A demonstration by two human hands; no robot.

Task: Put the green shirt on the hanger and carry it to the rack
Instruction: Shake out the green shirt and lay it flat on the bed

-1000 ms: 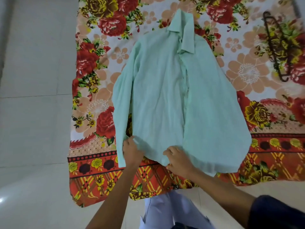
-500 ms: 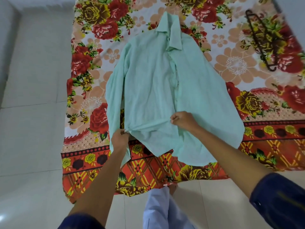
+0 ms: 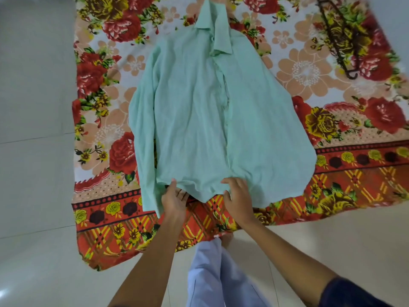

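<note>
Both hands sit at the bottom hem of the green shirt [image 3: 212, 120]: the left hand [image 3: 174, 199] has its fingers loosely spread with the thumb touching the hem edge, and the right hand [image 3: 238, 197] lies with straight fingers on the hem just beside the button placket. The shirt lies flat, front up and collar pointing away, on a floral sheet [image 3: 332, 173] spread over the tiled floor [image 3: 35, 151]. The dark hanger [image 3: 338, 38] rests on the sheet's far right corner, well apart from the shirt.
</note>
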